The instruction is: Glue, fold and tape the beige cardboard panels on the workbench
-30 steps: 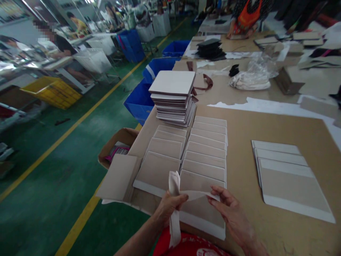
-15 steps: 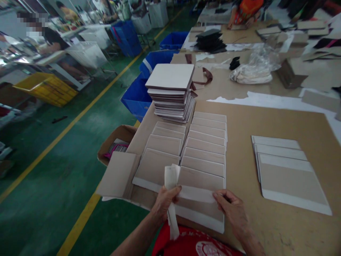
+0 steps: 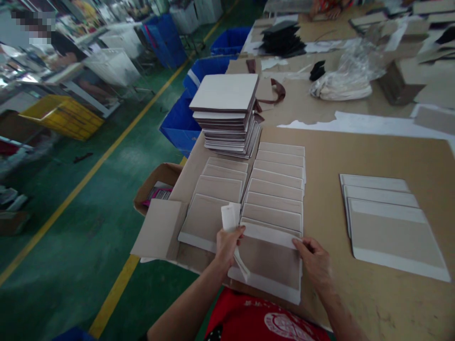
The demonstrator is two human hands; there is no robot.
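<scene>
My left hand (image 3: 226, 245) is closed around a bundle of white strips (image 3: 228, 219), whose loose ends hang below the fist. Its thumb also presses the left end of a single white strip (image 3: 269, 235). With thumb and fingertips, my right hand (image 3: 315, 259) pinches that strip's right end. The strip lies stretched along the far edge of the nearest beige panel (image 3: 272, 263), which has a white band on its near edge. Beyond it, overlapping beige panels (image 3: 275, 193) run away in a column, with a second column (image 3: 216, 215) to the left.
A tall stack of boards (image 3: 225, 94) stands at the table's left edge, near blue bins (image 3: 179, 124). Three white-banded panels (image 3: 391, 232) overlap on the right. A pile of beige boards (image 3: 158, 227) sits at the near left corner. Plastic-wrapped material (image 3: 343, 87) lies farther back.
Both hands have moved slightly away from me, bringing the stretched strip from across the panel's upper part onto its far edge. The bundle moved along in the left hand.
</scene>
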